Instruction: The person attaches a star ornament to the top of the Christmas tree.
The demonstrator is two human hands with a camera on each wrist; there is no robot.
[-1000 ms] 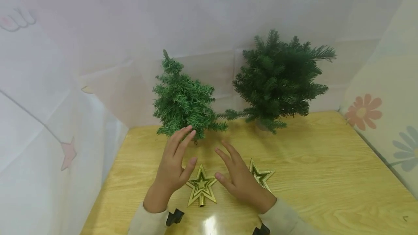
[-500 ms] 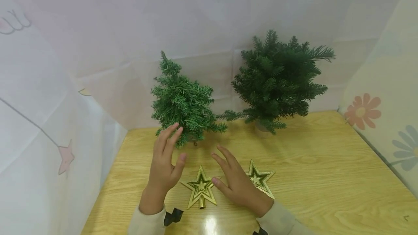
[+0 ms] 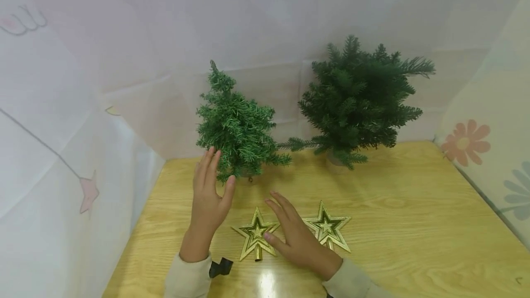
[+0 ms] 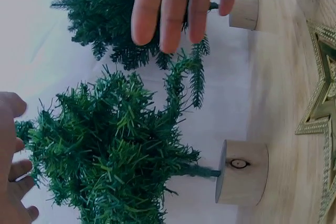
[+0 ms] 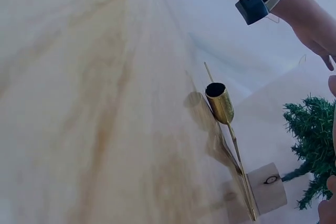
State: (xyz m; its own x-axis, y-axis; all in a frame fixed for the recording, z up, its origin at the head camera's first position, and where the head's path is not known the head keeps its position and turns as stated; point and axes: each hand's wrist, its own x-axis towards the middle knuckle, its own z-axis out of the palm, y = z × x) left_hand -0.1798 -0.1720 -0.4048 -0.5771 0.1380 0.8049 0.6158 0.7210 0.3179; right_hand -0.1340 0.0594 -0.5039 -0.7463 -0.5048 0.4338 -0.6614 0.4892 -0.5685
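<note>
My left hand (image 3: 209, 201) hovers above the table at the left, fingers straight and spread, holding nothing. It is nearest to a small light-green artificial Christmas tree (image 3: 238, 128), whose lower left branches its fingertips overlap in the head view; contact cannot be told. Over the table at centre my right hand (image 3: 300, 238) is held out, fingers extended, with nothing in it. Two gold star tree toppers lie flat on the table. The left topper (image 3: 257, 243) is between the hands, its tube towards me. Behind my right hand lies the right topper (image 3: 327, 224), partly covered.
A fuller dark-green tree (image 3: 360, 100) stands at the back right. The light-green tree's round wooden base (image 4: 244, 174) rests on the wood-grain table (image 3: 414, 215). Pale cloth (image 3: 256, 22) hangs behind, with a flower-printed cloth (image 3: 465, 144) along the right.
My left hand has moved a little left, away from the left topper. My right hand has shifted slightly left and nearer to me, uncovering more of the right topper. Trees and toppers stay put.
</note>
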